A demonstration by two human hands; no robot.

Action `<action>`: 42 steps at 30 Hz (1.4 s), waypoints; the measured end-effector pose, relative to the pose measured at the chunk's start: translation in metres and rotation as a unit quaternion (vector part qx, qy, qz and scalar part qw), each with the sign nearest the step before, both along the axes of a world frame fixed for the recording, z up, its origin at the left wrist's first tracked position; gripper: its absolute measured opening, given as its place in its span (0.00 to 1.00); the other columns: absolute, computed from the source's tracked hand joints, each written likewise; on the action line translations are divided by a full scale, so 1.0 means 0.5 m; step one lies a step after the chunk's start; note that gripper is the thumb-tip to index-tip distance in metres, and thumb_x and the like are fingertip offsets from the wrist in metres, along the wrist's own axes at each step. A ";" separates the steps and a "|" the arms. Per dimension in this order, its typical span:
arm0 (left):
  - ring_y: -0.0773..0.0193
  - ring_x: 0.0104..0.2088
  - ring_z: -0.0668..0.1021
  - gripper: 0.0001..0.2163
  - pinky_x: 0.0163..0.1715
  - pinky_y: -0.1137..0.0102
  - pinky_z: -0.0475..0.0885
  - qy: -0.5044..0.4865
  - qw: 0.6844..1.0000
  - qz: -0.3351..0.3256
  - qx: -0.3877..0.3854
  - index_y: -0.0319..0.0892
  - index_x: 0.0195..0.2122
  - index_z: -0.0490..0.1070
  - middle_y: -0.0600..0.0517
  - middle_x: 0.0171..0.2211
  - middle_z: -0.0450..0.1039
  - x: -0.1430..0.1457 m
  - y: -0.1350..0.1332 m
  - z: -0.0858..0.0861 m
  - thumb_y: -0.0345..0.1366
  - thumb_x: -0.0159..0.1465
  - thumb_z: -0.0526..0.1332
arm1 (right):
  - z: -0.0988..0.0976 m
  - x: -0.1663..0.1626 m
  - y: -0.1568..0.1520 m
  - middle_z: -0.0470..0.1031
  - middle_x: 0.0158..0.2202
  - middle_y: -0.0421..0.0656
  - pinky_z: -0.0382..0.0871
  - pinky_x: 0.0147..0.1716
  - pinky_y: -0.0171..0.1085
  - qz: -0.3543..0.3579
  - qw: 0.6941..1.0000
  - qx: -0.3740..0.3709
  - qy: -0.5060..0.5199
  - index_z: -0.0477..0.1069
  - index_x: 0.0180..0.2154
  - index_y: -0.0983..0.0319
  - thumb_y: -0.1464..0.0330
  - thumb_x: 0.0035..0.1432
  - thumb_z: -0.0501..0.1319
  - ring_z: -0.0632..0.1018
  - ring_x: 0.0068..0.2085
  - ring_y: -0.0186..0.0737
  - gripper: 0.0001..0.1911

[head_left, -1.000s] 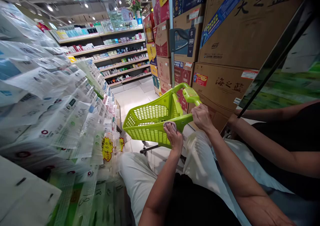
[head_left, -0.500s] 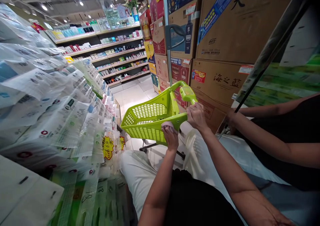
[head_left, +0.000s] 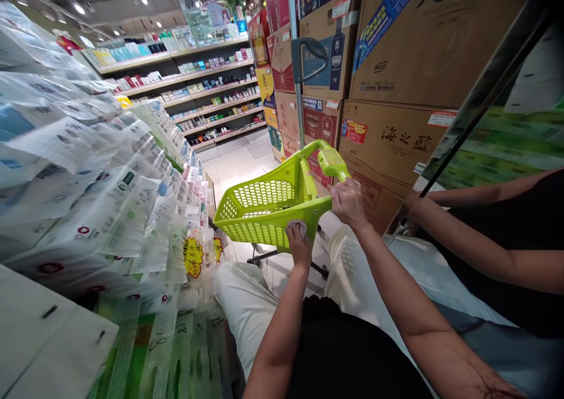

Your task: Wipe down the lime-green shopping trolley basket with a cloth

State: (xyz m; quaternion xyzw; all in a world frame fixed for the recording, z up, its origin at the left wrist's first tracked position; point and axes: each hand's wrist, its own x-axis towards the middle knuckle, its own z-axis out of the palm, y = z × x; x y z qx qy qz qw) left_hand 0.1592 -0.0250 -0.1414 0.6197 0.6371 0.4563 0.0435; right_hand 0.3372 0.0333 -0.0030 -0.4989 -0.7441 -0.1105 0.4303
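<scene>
A lime-green plastic shopping cart (head_left: 247, 202) stands tilted in a shop aisle, its basket empty as far as I see. My right hand (head_left: 349, 202) is closed round the cart's green handle (head_left: 329, 163). My left hand (head_left: 299, 241) presses a small greyish-pink cloth (head_left: 296, 227) against the basket's near rim, fingers curled over it. My legs in pale trousers show below the cart.
Stacked paper-goods packs (head_left: 88, 175) fill the left side. Brown cardboard boxes (head_left: 396, 64) tower on the right. Another person's arm (head_left: 476, 252) reaches in at the right. Product shelves (head_left: 198, 87) line the far end, beyond the tiled floor (head_left: 238, 164).
The cart and both hands have shifted slightly left and up in view; my left hand has slid the cloth a little along the rim. My right grip on the handle stays.
</scene>
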 end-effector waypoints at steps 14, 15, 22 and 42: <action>0.48 0.53 0.73 0.17 0.55 0.55 0.70 0.126 0.990 0.041 -0.049 0.41 0.47 0.73 0.40 0.48 0.71 -0.048 -0.001 0.023 0.20 0.63 0.52 | -0.008 -0.004 -0.002 0.76 0.33 0.47 0.58 0.55 0.50 -0.004 1.000 0.006 -0.012 0.74 0.32 0.58 0.68 0.68 0.48 0.71 0.43 0.51 0.18; 0.49 0.54 0.73 0.17 0.55 0.55 0.70 0.124 0.990 0.046 -0.048 0.42 0.47 0.73 0.40 0.48 0.71 -0.055 -0.001 0.026 0.20 0.62 0.53 | -0.008 -0.005 -0.001 0.76 0.33 0.48 0.57 0.55 0.50 -0.002 1.000 0.006 -0.011 0.75 0.32 0.59 0.68 0.68 0.48 0.71 0.43 0.51 0.18; 0.50 0.57 0.71 0.18 0.59 0.54 0.67 0.084 0.993 0.084 -0.011 0.43 0.47 0.74 0.40 0.53 0.70 -0.072 0.010 0.050 0.20 0.63 0.52 | -0.010 -0.005 0.005 0.76 0.34 0.47 0.58 0.56 0.49 -0.009 1.000 -0.002 -0.019 0.74 0.32 0.59 0.68 0.69 0.48 0.71 0.44 0.50 0.18; 0.52 0.54 0.73 0.09 0.56 0.60 0.70 -0.081 0.969 0.233 0.020 0.41 0.48 0.68 0.41 0.49 0.67 -0.194 0.041 0.009 0.33 0.67 0.54 | -0.014 -0.001 0.000 0.74 0.30 0.47 0.58 0.55 0.51 -0.012 1.000 0.009 -0.012 0.72 0.30 0.58 0.67 0.69 0.47 0.71 0.42 0.51 0.20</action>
